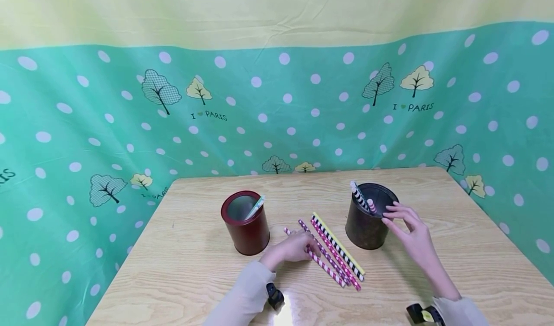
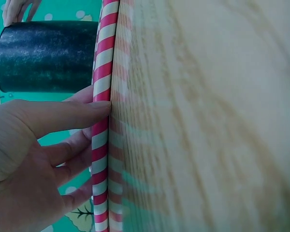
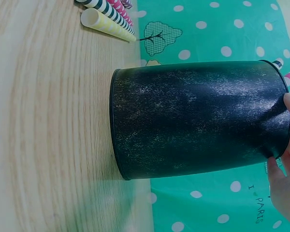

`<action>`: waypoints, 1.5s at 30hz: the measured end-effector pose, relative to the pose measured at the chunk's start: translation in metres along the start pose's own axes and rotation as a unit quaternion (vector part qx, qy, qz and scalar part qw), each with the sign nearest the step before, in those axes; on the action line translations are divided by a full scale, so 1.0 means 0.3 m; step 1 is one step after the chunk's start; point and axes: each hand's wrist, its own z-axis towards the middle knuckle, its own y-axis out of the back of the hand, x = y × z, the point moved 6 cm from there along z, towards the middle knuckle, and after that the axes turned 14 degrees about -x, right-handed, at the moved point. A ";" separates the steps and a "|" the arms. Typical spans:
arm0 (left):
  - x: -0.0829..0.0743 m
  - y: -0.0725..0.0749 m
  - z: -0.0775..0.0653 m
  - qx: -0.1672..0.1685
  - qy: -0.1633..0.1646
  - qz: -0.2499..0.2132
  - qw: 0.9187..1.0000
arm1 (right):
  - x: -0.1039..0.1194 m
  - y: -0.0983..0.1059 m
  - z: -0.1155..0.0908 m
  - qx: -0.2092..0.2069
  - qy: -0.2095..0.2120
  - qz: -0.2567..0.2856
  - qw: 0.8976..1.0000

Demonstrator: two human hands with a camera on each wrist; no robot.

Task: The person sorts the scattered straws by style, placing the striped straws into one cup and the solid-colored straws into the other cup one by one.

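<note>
Nearest, at the bottom edge, black wrist devices [image 1: 275,296] sit by two pale sleeves [image 1: 242,294]. Just beyond, the left hand [image 1: 298,246] pinches a pink-and-white striped straw [image 1: 331,271] between thumb and fingers; that straw lies low along the wood-grain surface [image 1: 173,263], its near end toward 5 o'clock.

At the left hand's 3 o'clock, in a slanting row, come a purple dotted straw [image 1: 332,261], a pink dotted straw [image 1: 352,279], a black-and-white striped straw [image 1: 347,260] and a yellow straw [image 1: 339,244].

The right hand [image 1: 409,227] has its fingers spread and fairly extended, the tips touching the black can [image 1: 365,230] at about 5 o'clock on its rim; the thumb lies against the outer wall. The can stands upright at the left hand's 2 o'clock, with straws [image 1: 360,197] inside, some leaning toward 10 o'clock.

At the left hand's 10 o'clock a dark red can [image 1: 250,234] stands upright, a pale straw [image 1: 255,207] leaning at 2 o'clock on its rim. Farthest, toward 12, hangs a green dotted curtain [image 1: 242,148] printed with trees.
</note>
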 end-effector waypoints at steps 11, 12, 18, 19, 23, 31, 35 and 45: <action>0.000 -0.010 0.000 0.014 0.013 0.002 1.000 | -0.004 0.000 -0.003 -0.002 -0.002 0.003 1.000; -0.001 -0.009 0.000 0.013 0.012 0.002 1.000 | -0.004 0.000 -0.004 -0.002 -0.001 0.001 1.000; -0.007 -0.002 -0.003 0.005 0.008 -0.005 1.000 | -0.005 -0.002 -0.003 -0.001 -0.001 -0.004 1.000; -0.007 -0.001 -0.003 0.003 0.008 -0.006 1.000 | -0.005 -0.003 -0.003 -0.001 0.000 -0.004 1.000; -0.004 0.001 -0.001 -0.006 0.013 -0.016 1.000 | -0.004 -0.003 -0.001 -0.003 0.000 -0.008 1.000; -0.017 0.033 -0.001 -0.050 -0.002 -0.069 0.996 | 0.014 0.000 -0.008 0.001 0.001 -0.009 1.000; -0.031 0.057 0.007 -0.079 -0.023 -0.142 0.986 | 0.016 0.001 -0.011 0.002 0.002 -0.008 1.000; -0.029 0.096 0.029 -0.122 0.039 -0.224 0.966 | 0.006 0.001 -0.007 0.001 -0.001 -0.001 1.000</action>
